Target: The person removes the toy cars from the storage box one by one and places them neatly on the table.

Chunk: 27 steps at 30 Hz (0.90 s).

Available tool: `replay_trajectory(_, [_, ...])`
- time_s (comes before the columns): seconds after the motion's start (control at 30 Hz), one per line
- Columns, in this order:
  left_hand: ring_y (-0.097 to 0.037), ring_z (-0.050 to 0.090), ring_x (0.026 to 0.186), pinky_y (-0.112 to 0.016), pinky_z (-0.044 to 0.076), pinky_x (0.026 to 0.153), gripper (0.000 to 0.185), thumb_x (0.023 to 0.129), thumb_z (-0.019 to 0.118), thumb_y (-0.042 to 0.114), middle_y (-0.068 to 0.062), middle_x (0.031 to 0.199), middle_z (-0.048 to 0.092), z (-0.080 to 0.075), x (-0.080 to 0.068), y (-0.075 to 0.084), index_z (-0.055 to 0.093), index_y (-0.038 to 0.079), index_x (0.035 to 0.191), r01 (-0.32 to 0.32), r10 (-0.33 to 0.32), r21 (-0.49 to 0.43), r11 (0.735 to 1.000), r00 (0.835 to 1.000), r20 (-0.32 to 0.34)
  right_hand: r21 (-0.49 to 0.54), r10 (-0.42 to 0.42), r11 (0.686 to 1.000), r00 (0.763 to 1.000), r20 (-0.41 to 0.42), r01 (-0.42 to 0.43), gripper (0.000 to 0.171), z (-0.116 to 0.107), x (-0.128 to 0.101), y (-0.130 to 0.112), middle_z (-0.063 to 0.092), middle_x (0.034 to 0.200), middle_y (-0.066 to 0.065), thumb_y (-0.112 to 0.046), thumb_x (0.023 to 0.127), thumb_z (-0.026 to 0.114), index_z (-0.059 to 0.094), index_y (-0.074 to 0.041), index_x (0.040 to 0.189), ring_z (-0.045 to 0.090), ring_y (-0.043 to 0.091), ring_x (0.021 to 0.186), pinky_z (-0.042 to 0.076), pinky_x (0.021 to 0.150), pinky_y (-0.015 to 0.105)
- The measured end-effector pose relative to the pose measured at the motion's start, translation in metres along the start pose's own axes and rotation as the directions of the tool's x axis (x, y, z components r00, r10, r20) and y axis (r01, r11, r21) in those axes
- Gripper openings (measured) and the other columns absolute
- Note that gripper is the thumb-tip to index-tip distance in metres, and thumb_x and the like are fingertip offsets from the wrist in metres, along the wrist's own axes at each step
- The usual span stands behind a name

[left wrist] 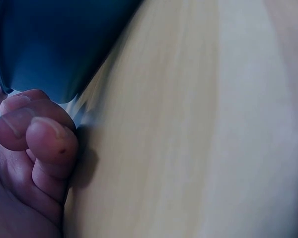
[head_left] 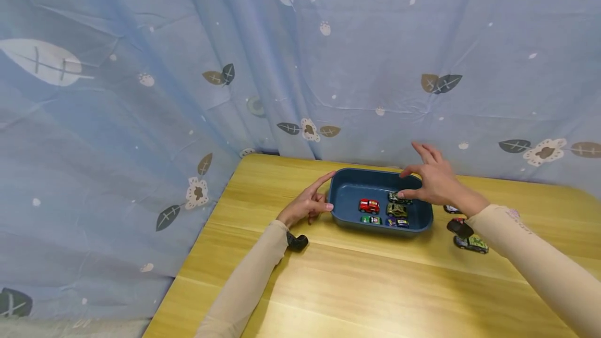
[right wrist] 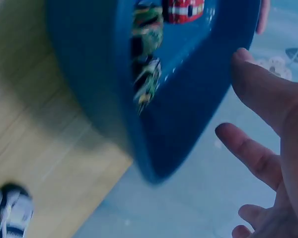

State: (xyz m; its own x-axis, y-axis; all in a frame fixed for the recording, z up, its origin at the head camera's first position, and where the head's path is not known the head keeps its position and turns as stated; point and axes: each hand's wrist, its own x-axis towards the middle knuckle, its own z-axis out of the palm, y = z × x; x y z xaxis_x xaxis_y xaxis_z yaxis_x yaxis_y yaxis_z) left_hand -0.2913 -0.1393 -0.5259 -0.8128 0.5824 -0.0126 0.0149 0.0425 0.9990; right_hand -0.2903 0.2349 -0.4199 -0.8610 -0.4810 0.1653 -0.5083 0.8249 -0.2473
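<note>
A dark blue plastic tub [head_left: 349, 177] stands on the table with several toy cars inside. Among them are a red car [head_left: 369, 206], a green and white car [head_left: 371, 220], a purple car [head_left: 397, 222], an olive camouflage car [head_left: 397, 210] and a dark camouflage car [head_left: 395, 197]. My left hand [head_left: 304, 205] holds the tub's left end by thumb and index finger; its other fingers are curled, as the left wrist view shows. Over the tub's right end is my right hand [head_left: 435, 180], its fingers spread and holding nothing, thumb near the dark car.
Right of the tub, partly behind my right forearm, lie a green toy car [head_left: 471, 244], a dark-topped car [head_left: 460, 227] and a pale car [head_left: 452, 208]. A black curved object [head_left: 297, 242] sits by my left wrist. A patterned blue curtain [head_left: 366, 67] hangs behind the table [head_left: 338, 286].
</note>
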Motion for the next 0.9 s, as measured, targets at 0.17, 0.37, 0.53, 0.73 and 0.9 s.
replay_trajectory(0.17, [-0.025,0.032,0.047,-0.032,0.034,0.042,0.089,0.098,0.071,0.011,-0.011,0.063,0.038,0.000,-0.001,0.000,0.027,0.045,0.167,-0.004,0.004,0.008,1.000,1.000,0.009,0.011,-0.048,0.999,0.998,0.036,0.048,0.040,0.015,0.010,-0.013,0.023,0.169,0.034,-0.046,0.078,0.094,0.085,-0.016,0.103,0.016,0.059,0.154,0.032,0.103,0.088])
replay_trajectory(0.37, [-0.027,0.033,0.048,-0.033,0.035,0.043,0.088,0.098,0.072,0.013,-0.014,0.064,0.038,0.000,-0.001,0.002,0.028,0.047,0.166,0.002,-0.002,0.004,1.000,1.000,0.015,0.020,-0.096,0.995,0.990,0.102,0.095,0.032,0.029,0.021,-0.028,0.019,0.172,0.030,-0.045,0.077,0.095,0.084,-0.021,0.095,0.009,0.055,0.159,0.026,0.109,0.087])
replay_trajectory(0.53, [-0.027,0.032,0.048,-0.034,0.034,0.043,0.089,0.097,0.072,0.013,-0.013,0.063,0.038,0.000,0.000,0.005,0.029,0.048,0.166,-0.002,0.002,-0.006,1.000,1.000,0.013,0.024,-0.151,0.989,0.979,0.137,0.149,0.024,0.030,0.026,-0.036,0.021,0.171,0.032,-0.044,0.077,0.095,0.083,-0.026,0.088,0.010,0.058,0.158,0.027,0.111,0.084])
replay_trajectory(0.73, [-0.025,0.032,0.047,-0.033,0.034,0.043,0.090,0.097,0.071,0.011,-0.006,0.063,0.040,-0.001,0.002,0.003,0.027,0.048,0.166,0.000,0.000,-0.007,1.000,1.000,0.019,0.031,-0.136,0.991,0.969,0.204,0.133,0.021,0.027,0.029,-0.035,0.022,0.170,0.033,-0.043,0.078,0.094,0.082,-0.027,0.087,0.010,0.059,0.157,0.024,0.113,0.084])
replay_trajectory(0.9, [-0.021,0.033,0.046,-0.031,0.035,0.042,0.090,0.097,0.071,0.010,-0.012,0.063,0.038,0.000,-0.001,0.001,0.028,0.049,0.166,0.005,-0.005,-0.008,1.000,1.000,0.007,0.011,-0.107,0.994,0.966,0.235,0.107,0.022,0.029,0.033,-0.034,0.023,0.170,0.034,-0.043,0.080,0.093,0.082,-0.026,0.087,0.010,0.058,0.157,0.023,0.114,0.083])
